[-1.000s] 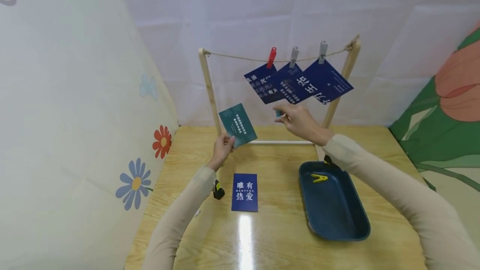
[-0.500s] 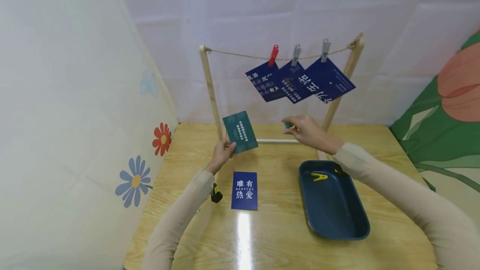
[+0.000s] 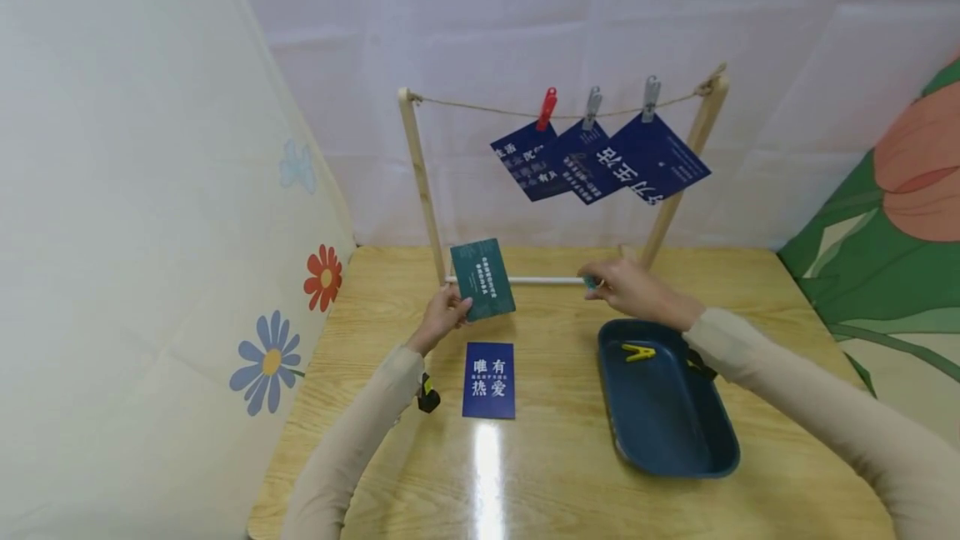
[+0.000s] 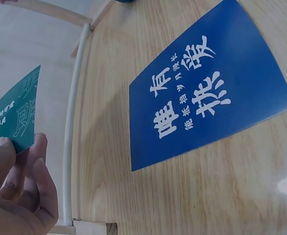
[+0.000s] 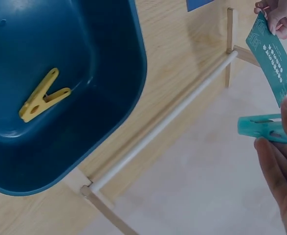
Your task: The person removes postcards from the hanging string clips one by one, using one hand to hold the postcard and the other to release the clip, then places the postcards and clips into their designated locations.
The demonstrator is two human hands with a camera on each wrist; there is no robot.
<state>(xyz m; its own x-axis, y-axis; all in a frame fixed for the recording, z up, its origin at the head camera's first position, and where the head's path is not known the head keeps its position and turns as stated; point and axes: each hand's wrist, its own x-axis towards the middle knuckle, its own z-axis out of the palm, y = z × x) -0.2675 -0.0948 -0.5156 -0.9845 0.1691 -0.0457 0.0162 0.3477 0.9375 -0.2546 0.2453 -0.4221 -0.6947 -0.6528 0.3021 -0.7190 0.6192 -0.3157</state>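
Observation:
My left hand (image 3: 442, 312) pinches the lower corner of a teal card (image 3: 483, 279), held upright in front of the wooden rack's (image 3: 420, 182) white bottom rod (image 3: 546, 280). The same teal card (image 4: 13, 113) shows above my left fingers (image 4: 21, 171) in the left wrist view. My right hand (image 3: 626, 286) pinches a teal clothespin (image 3: 590, 282) just above the rod; that clothespin (image 5: 263, 128) sits between my right fingers (image 5: 277, 169). A string on the rack carries three dark blue cards (image 3: 600, 161) under a red peg (image 3: 547, 109) and two grey pegs (image 3: 592, 107).
A blue card (image 3: 489, 380) with white characters lies flat on the wooden table (image 3: 540, 473). A dark blue tray (image 3: 667, 432) at the right holds a yellow clothespin (image 3: 637, 352). Fabric walls close in at left, back and right.
Both hands have come down from near the hanging cards to the level of the bottom rod, with the teal card and the teal clothespin still held.

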